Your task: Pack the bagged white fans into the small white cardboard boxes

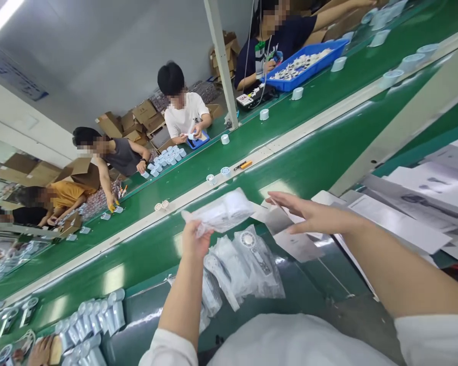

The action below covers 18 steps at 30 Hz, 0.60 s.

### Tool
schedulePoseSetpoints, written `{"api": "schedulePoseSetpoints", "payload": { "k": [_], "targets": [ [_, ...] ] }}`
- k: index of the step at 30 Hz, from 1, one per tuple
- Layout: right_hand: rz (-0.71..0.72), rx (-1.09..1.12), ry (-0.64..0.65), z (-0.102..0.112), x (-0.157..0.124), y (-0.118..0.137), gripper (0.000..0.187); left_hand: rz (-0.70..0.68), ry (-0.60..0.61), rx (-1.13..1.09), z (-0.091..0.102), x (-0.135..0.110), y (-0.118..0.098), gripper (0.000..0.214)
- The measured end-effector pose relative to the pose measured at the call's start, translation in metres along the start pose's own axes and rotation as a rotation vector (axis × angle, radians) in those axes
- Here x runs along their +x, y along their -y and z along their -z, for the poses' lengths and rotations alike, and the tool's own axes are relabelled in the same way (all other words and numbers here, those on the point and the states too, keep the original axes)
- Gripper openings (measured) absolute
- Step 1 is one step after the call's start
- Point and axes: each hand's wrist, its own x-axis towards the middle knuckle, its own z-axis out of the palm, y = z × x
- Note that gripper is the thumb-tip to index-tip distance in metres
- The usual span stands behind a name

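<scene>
My left hand (195,240) is raised over the green belt, fingers pinched on one end of a clear plastic bag with a white handheld fan inside (221,212). My right hand (313,213) reaches out flat, fingers stretched and apart, touching or just over a flat unfolded white carton (293,239). Below the hands lies a pile of several more bagged fans (240,267).
A long green conveyor (252,152) carries small white round parts. Several co-workers sit on its far side; one has a blue tray (309,63) of parts. Flat white cartons are stacked at right (404,213). Rows of white fans (95,317) lie at lower left. Cardboard boxes behind.
</scene>
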Motion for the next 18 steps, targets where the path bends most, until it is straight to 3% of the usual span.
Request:
{"api": "schedulePoseSetpoints", "payload": {
  "k": [3, 7, 9, 12, 15, 18],
  "targets": [
    [0.041, 0.232, -0.009, -0.007, -0.005, -0.009, 0.1, 0.204, 0.022, 0.008, -0.019, 0.009, 0.025, 0.019],
    [-0.066, 0.537, -0.207, -0.034, -0.015, -0.032, 0.088, 0.249, 0.087, 0.213, -0.031, 0.006, 0.068, 0.028],
    [-0.195, 0.541, -0.298, -0.05, -0.02, -0.041, 0.079, 0.144, 0.138, 0.422, -0.033, -0.003, 0.078, 0.03],
    [-0.328, 0.394, -0.381, -0.072, -0.033, -0.048, 0.067, -0.137, 0.26, 0.954, -0.042, -0.021, 0.07, 0.024],
    [-0.391, 0.345, -0.271, -0.085, -0.056, -0.048, 0.071, -0.335, 0.414, 1.431, -0.057, -0.038, 0.048, 0.025],
    [-0.467, 0.449, -0.125, -0.088, -0.078, -0.043, 0.076, -0.371, 0.425, 1.67, -0.068, -0.053, 0.037, 0.031]
  ]
}}
